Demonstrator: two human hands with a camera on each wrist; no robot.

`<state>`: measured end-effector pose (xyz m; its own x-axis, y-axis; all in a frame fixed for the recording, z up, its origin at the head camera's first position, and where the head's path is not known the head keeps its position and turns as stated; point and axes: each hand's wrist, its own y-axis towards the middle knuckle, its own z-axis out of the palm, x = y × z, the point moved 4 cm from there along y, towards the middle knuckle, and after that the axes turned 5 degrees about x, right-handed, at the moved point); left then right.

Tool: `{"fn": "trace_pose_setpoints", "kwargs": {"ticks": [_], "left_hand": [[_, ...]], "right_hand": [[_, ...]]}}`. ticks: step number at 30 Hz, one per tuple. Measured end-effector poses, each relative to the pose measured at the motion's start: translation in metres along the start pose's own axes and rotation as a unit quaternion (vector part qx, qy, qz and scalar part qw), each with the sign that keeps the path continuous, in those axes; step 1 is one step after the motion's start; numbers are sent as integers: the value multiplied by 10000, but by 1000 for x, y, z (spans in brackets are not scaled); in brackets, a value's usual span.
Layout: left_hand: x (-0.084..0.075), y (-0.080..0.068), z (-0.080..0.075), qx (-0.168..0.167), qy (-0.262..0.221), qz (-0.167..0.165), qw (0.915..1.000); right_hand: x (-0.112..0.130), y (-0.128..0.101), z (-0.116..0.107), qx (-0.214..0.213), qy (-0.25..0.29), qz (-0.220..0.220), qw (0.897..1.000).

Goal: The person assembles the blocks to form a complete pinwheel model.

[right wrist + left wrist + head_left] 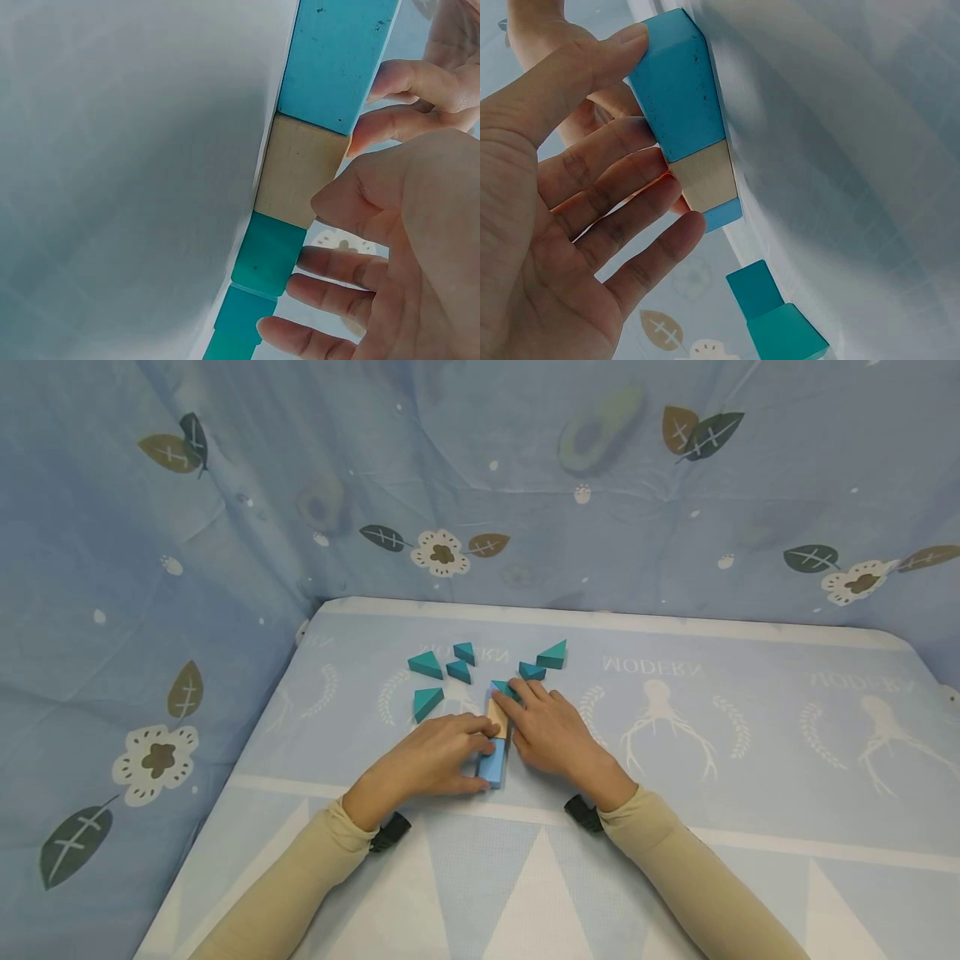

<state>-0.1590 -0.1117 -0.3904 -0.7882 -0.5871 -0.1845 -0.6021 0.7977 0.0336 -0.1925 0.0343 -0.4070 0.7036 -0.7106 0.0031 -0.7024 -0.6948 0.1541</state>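
Observation:
On the cloth-covered table a light blue block (491,766), a tan wooden block (497,717) and a teal block (503,687) lie end to end in a row. My left hand (468,747) presses the row's left side with straight fingers, thumb at the blue block's near end. My right hand (527,718) lies flat against the right side, fingertips by the teal block. The left wrist view shows the left hand (592,187) touching the blue block (675,82) and wooden block (705,180). The right wrist view shows the right hand (390,247) beside the wooden block (300,169) and teal block (266,255).
Several loose teal triangular blocks lie beyond the hands: one (425,664) at far left, one (427,702) nearer, one (552,655) at far right. A blue patterned cloth (750,735) covers the table, and leaf-print fabric walls (225,527) close in the back and left.

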Motion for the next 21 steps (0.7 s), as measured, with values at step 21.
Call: {"fn": "trace_pose_setpoints", "kwargs": {"ticks": [21], "left_hand": [[0,0,-1,58,-34,-62,10000]], "right_hand": [[-17,1,-8,175,558,434,9973]]}}
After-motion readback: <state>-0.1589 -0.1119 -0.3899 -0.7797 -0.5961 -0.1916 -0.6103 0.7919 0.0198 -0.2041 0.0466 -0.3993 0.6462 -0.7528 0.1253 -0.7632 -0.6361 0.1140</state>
